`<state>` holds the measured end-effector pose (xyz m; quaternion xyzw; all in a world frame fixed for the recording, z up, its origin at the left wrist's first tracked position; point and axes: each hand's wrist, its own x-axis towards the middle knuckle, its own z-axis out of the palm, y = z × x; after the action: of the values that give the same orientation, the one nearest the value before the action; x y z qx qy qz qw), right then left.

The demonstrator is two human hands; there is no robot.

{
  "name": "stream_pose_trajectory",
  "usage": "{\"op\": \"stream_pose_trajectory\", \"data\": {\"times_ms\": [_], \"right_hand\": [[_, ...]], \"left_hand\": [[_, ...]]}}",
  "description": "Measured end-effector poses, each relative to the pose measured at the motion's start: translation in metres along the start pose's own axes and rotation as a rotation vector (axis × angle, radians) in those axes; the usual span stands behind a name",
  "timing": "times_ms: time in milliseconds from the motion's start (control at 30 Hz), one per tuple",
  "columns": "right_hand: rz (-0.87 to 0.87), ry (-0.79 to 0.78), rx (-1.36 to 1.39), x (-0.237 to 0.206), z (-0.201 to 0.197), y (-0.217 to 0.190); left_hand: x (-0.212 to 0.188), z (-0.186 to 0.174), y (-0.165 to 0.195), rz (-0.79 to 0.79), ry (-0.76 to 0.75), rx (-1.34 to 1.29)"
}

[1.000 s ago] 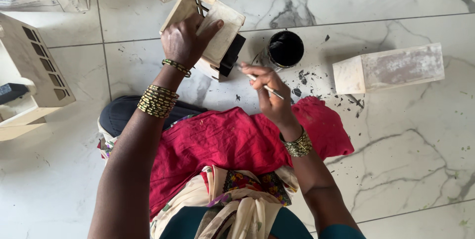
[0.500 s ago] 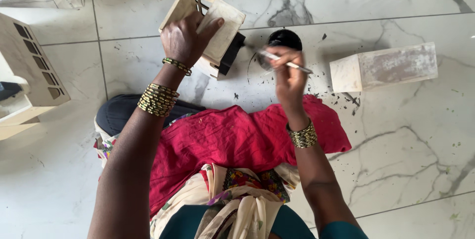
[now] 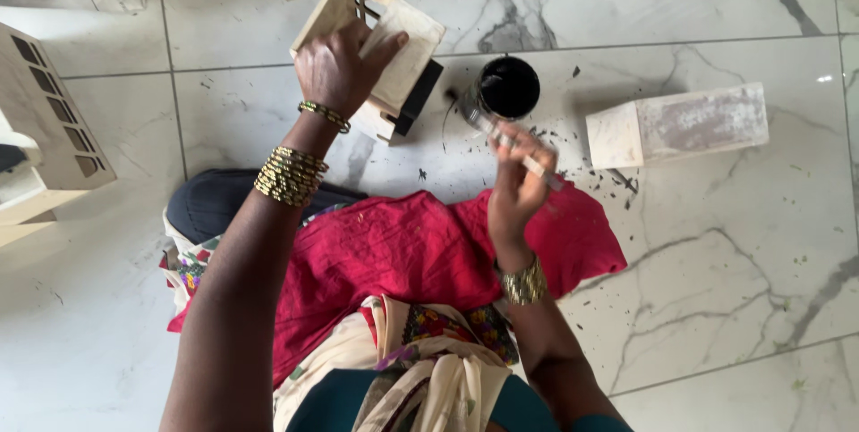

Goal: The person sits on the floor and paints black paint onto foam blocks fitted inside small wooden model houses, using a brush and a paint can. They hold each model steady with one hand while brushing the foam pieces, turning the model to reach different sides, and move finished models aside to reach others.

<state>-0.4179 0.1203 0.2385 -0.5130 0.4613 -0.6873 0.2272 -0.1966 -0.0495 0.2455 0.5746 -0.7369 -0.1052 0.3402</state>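
We note the left hand clasping the small pale wooden house-shaped box, partly blackened, tilted on the marble floor, judged light, rigid, best gripped by unpainted walls; the right hand pinches a thin brush beside the black paint pot.

between the left hand on the wooden box and the right hand with the brush lies a narrow gap of bare floor. the black cup stands just beyond the brush, blocking the way ahead. the white block closes the right side. the slotted box stands far left; open tile lies lower right.
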Motion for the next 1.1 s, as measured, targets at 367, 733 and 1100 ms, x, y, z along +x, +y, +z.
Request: {"op": "stream_pose_trajectory", "data": {"times_ms": [367, 733, 1100], "right_hand": [[0.066, -0.054, 0.159, -0.012, 0.014, -0.022], [0.098, 0.166, 0.13, 0.004, -0.024, -0.091], [0.09, -0.034, 0.026, 0.022, 0.033, -0.085]], "left_hand": [[0.006, 0.021, -0.017, -0.162, -0.066, 0.026], [-0.03, 0.005, -0.149, -0.664, 0.299, -1.24], [-0.116, 0.027, -0.185, -1.017, 0.231, -1.434]]}}
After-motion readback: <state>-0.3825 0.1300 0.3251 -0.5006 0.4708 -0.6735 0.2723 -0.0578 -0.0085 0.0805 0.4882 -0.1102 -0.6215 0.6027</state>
